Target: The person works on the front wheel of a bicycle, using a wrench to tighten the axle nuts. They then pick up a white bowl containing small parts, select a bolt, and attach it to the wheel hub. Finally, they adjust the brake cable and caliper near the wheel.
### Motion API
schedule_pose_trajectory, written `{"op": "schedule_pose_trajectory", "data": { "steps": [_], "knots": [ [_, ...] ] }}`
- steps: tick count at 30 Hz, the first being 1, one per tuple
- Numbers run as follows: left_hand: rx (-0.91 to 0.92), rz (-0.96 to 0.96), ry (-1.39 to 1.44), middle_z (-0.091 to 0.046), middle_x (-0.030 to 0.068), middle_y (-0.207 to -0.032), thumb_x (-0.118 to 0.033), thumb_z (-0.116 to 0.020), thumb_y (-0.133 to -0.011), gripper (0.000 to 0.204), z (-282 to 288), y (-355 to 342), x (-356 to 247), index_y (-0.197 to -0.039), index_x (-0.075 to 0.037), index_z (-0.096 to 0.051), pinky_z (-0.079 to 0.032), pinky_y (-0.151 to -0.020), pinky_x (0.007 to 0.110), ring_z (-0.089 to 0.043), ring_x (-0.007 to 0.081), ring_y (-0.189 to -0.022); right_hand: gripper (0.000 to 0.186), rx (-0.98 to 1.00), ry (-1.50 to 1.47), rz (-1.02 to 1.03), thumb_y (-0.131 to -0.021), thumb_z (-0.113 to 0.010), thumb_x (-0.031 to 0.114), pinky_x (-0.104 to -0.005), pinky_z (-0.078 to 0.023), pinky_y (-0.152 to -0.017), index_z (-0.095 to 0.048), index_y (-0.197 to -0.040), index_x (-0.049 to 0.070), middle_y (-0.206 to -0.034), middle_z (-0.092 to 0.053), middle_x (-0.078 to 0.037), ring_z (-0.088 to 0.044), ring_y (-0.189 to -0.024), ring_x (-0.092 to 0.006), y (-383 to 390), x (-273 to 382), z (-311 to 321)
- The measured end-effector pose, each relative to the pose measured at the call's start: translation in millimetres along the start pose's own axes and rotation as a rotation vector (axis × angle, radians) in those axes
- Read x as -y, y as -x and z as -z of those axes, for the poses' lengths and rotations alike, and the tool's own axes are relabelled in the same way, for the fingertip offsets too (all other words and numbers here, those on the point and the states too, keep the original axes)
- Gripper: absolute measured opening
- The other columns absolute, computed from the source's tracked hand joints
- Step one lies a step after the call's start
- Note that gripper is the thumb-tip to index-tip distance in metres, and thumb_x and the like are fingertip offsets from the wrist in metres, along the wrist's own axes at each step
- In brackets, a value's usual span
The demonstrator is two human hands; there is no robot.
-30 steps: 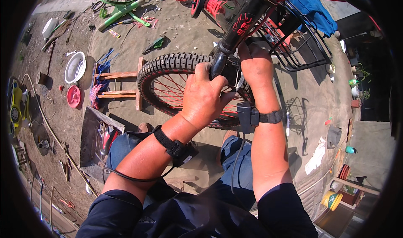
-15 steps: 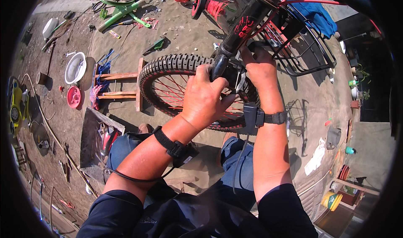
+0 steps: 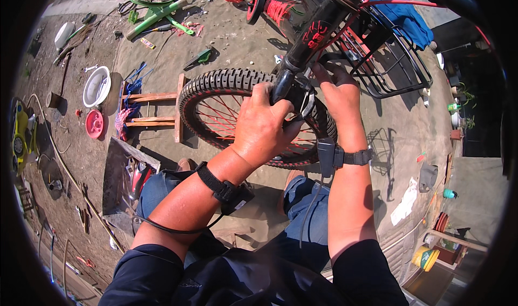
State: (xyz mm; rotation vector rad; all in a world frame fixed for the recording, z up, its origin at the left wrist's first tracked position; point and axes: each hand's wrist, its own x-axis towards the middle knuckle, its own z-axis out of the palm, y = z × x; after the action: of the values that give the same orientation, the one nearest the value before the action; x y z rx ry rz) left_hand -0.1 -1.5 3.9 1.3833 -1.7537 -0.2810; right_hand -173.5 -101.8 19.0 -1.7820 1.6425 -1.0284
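A bicycle wheel with a knobby black tire and red spokes stands in front of me, set in a black front fork. My left hand is closed round the fork's left leg beside the rim brake, its thumb near the brake arm. My right hand is on the brake's other side, at the top of the wheel. Its fingers are bent together near the fork crown; what they pinch is too small or hidden to make out. The black head tube rises above, with red cables beside it.
A wooden stool lies left of the wheel. Nearer me is a metal tray with tools. White and pink basins sit farther left. Green-handled pliers lie beyond the wheel. A black rack stands at right.
My right hand has shifted slightly right and drawn back a little from the brake. The left hand keeps its hold on the fork, and the frame graphics have turned slightly.
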Motion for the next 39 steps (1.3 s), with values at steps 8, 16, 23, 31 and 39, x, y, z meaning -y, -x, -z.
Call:
{"op": "schedule_pose_trajectory", "data": {
  "steps": [8, 16, 23, 31, 39],
  "knots": [
    [0.005, -0.011, -0.002, -0.050, 0.0224, -0.114, -0.022, -0.082, -0.067, 0.033, -1.6, -0.1, 1.2, -0.093, -0.010, -0.066, -0.049, -0.078, 0.046, -0.056, 0.0385, -0.095, 0.040, -0.031, 0.247, -0.021, -0.091, -0.060, 0.046, -0.0418, -0.051, -0.073, -0.073, -0.092, 0.008, -0.078, -0.070, -0.013, -0.068, -0.078, -0.0353, -4.9, 16.8, -7.0],
    [0.006, -0.017, -0.010, -0.051, 0.0202, -0.113, -0.010, -0.078, -0.066, 0.028, -3.2, 0.1, 4.0, -0.092, -0.012, -0.067, -0.054, -0.077, 0.044, -0.060, 0.0383, -0.094, 0.035, -0.089, 0.260, -0.021, -0.090, -0.061, 0.039, -0.0453, -0.051, -0.071, -0.072, -0.087, 0.006, -0.078, -0.069, -0.017, -0.067, -0.078, -0.0390, -4.9, 13.5, -7.1],
    [-0.003, -0.030, -0.006, -0.052, 0.0198, -0.112, -0.009, -0.075, -0.066, 0.027, -2.8, 0.3, 6.9, -0.092, -0.012, -0.067, -0.054, -0.078, 0.044, -0.060, 0.0380, -0.094, 0.032, -0.033, 0.209, 0.166, -0.093, -0.058, 0.032, -0.0462, -0.049, -0.067, -0.069, -0.086, 0.002, -0.079, -0.065, -0.022, -0.062, -0.076, -0.0436, -4.9, 7.0, -6.4],
    [0.001, -0.027, 0.025, -0.052, 0.0216, -0.114, -0.012, -0.075, -0.067, 0.027, -4.5, 3.1, 9.5, -0.092, -0.011, -0.065, -0.051, -0.080, 0.046, -0.057, 0.0388, -0.098, 0.024, 0.064, 0.141, 0.192, -0.094, -0.060, 0.024, -0.0402, -0.049, -0.066, -0.068, -0.092, 0.002, -0.078, -0.066, -0.020, -0.064, -0.072, -0.0369, -4.6, 6.7, 1.9],
    [0.015, -0.017, 0.023, -0.051, 0.0221, -0.116, -0.008, -0.076, -0.067, 0.029, -2.8, 2.9, 8.6, -0.095, -0.012, -0.067, -0.053, -0.081, 0.044, -0.059, 0.0392, -0.098, 0.039, 0.140, -0.563, -0.135, -0.094, -0.065, 0.028, -0.0296, -0.045, -0.067, -0.063, -0.124, 0.002, -0.097, -0.066, -0.002, -0.057, -0.073, -0.0125, 7.0, -33.8, 18.9]
  ]
}}
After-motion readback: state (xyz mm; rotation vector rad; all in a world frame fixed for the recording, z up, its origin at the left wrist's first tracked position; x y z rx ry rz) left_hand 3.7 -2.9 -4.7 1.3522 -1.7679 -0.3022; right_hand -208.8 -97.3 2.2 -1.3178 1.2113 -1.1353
